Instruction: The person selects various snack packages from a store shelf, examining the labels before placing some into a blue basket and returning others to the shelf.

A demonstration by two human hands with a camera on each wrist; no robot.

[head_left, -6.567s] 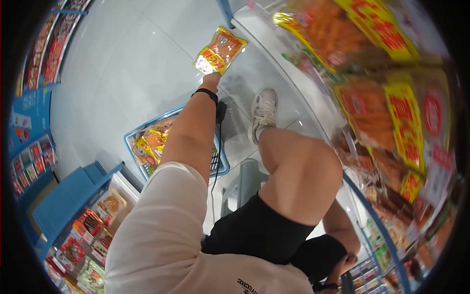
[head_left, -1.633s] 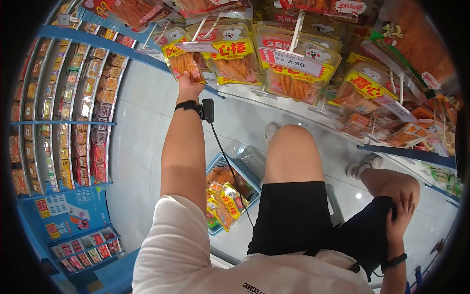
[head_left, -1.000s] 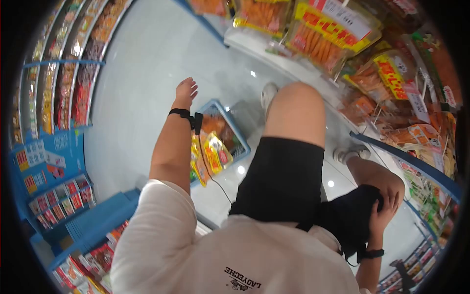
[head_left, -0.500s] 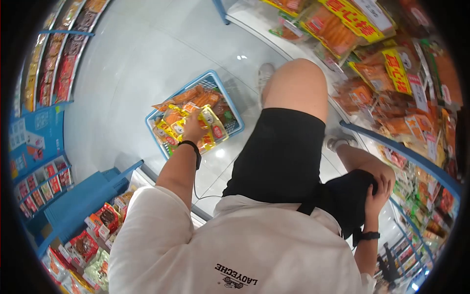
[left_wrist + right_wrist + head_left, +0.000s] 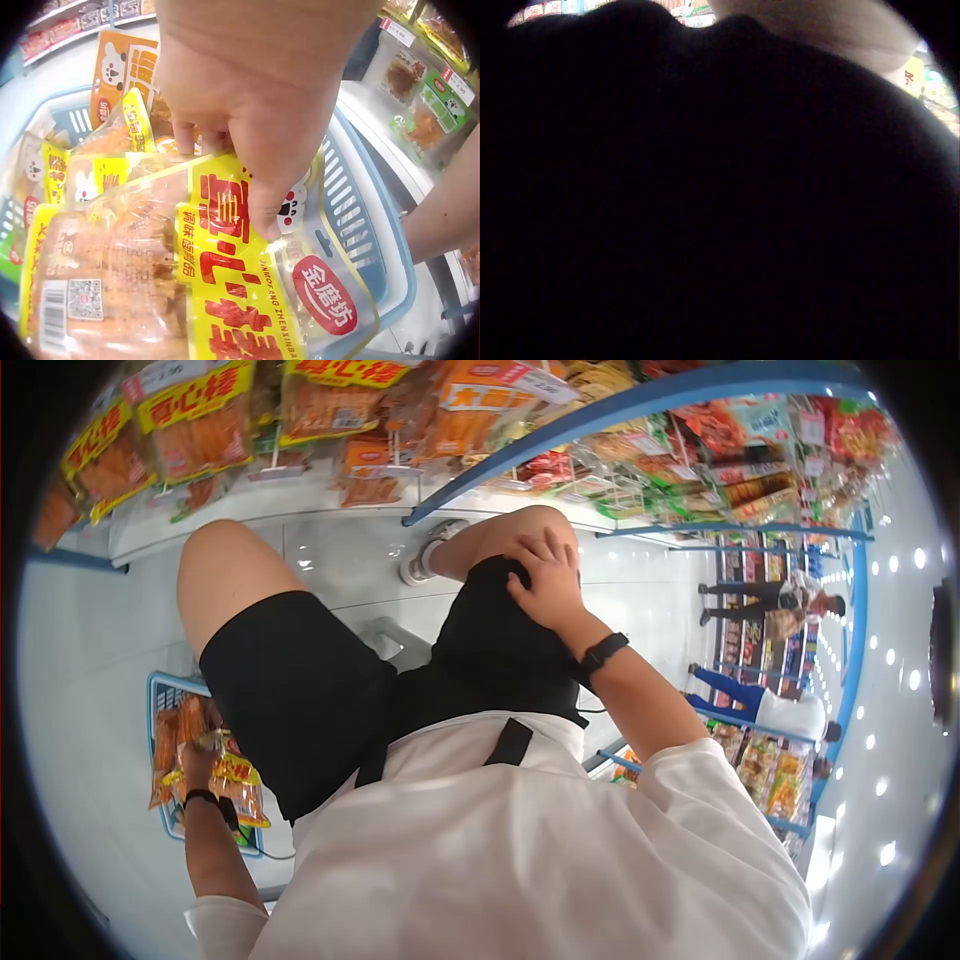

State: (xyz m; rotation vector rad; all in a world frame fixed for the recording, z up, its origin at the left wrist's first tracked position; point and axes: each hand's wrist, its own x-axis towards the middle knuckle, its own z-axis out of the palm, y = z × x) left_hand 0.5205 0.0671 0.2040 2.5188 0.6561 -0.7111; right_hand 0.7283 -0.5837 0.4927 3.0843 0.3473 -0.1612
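Observation:
My left hand (image 5: 198, 762) is down in the blue basket (image 5: 152, 705) on the floor. In the left wrist view, the left hand (image 5: 259, 97) pinches the upper edge of a clear and yellow snack package (image 5: 225, 247), thumb in front and fingertips partly hidden behind it. Other yellow packages (image 5: 94, 176) and an orange package (image 5: 112, 75) lie around it inside the basket (image 5: 375, 187). My right hand (image 5: 545, 580) rests on the knee with fingers spread, holding nothing. Dark cloth nearly fills the right wrist view.
Shelves of hanging snack packages (image 5: 195, 420) run along the top of the head view, with a blue rail (image 5: 600, 410) crossing them. A grey stool (image 5: 395, 640) shows between the legs. Two people (image 5: 770, 600) are in the aisle at the right.
My left hand moved from a package at the shelf, passed bare over the floor, then came down into the basket and now grips a package. The head view has swung right; the right hand stays on the knee.

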